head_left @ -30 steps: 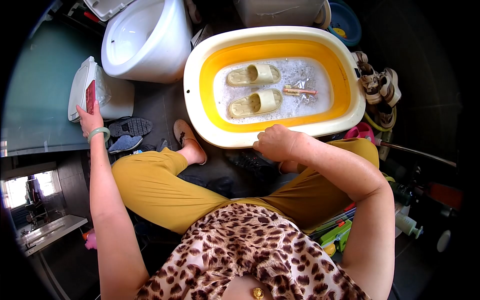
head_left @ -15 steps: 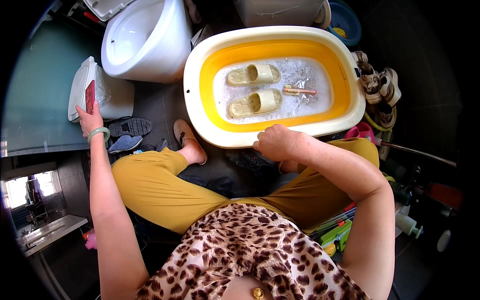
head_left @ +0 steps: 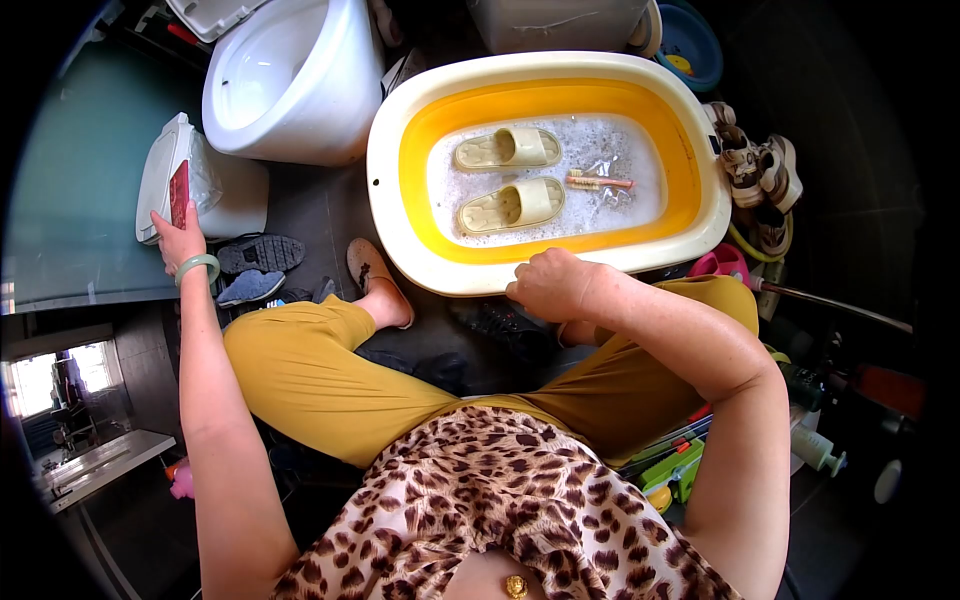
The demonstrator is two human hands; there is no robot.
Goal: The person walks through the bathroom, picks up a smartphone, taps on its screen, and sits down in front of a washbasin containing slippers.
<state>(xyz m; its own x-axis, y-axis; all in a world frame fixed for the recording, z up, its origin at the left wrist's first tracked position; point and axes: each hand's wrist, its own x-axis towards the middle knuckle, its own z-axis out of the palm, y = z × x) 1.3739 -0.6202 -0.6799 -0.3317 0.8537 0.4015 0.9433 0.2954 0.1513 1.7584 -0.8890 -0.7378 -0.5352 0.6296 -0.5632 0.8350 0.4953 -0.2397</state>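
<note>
**Head view: right hand (head_left: 555, 283) at the near rim of the tub (head_left: 440, 270), left hand (head_left: 183, 240) out by the bin (head_left: 240, 195)**

From my remote seat, I have the two hands well apart. The left one is stretched far out to the left, its fingers grasping a slim, flat red object (head_left: 180, 192), which stands with its long axis pointing roughly forward. It shows against the white bin; whether it touches the bin I cannot tell. A dark shoe (head_left: 262, 254) and a blue slipper (head_left: 252, 288) lie on the floor just beside that wrist.

The right hand is curled, knuckles up, against the tub's near rim. I cannot tell whether the fingers grip the rim or merely lean on it, since their undersides are hidden.

Inside the tub, in foamy water (head_left: 615, 138), I see two pale sandals and a brush (head_left: 602, 182). The right hand is much the nearer to all three. From it, the near sandal (head_left: 530, 203) lies forward and slightly left, beyond the rim; the far sandal (head_left: 525, 147) lies parallel behind it. Both run left to right, straps toward the right. The brush lies forward and to the right of that hand, its long axis also roughly crosswise, bristles toward the sandals, handle pointing away to the right.
</note>
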